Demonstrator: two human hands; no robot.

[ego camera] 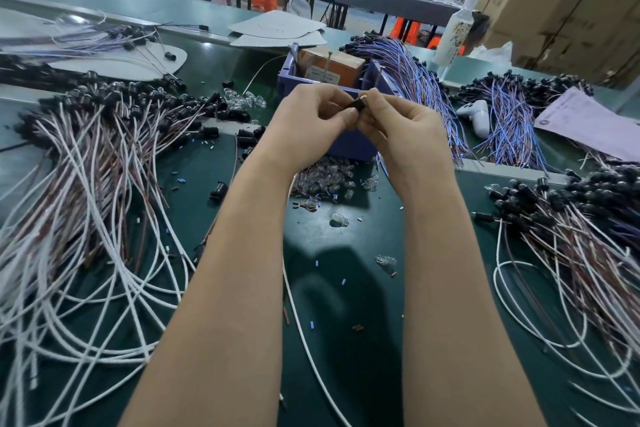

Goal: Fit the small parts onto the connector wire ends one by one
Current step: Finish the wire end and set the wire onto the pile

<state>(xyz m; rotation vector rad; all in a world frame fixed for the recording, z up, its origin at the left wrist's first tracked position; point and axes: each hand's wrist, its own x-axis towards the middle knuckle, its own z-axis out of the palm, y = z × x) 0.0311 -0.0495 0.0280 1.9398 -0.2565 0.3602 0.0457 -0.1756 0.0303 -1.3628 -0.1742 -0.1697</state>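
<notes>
The step in hand looks like the fitting itself. The left hand (pixel 308 118) and right hand (pixel 408 128) meet fingertip to fingertip above the desk (pixel 346 288), and the black connector (pixel 357 105) sits right at the point where the two grips join. The left grip is clamped on the connector body, thumb and forefinger curled round its near end. The right grip is pinched together at the connector's far, upper end. A small clear part (pixel 364 96) glints there, apparently being pressed into the mouth, though it is too small to tell how far it is seated. A white wire (pixel 301 322) trails down the desk below the grips and may belong to this connector, but the left forearm hides the link. Directly beneath the grips lies the heap of loose clear parts (pixel 325 180), and just behind them stands a blue bin (pixel 349 146). Wire bundles (pixel 86 184) with black ends spread out well to either side. The next move probably calls for a straight, firm push along the connector's axis while the left grip holds steady. After that the finished piece would go aside, and one more part would be picked from the heap below.
</notes>
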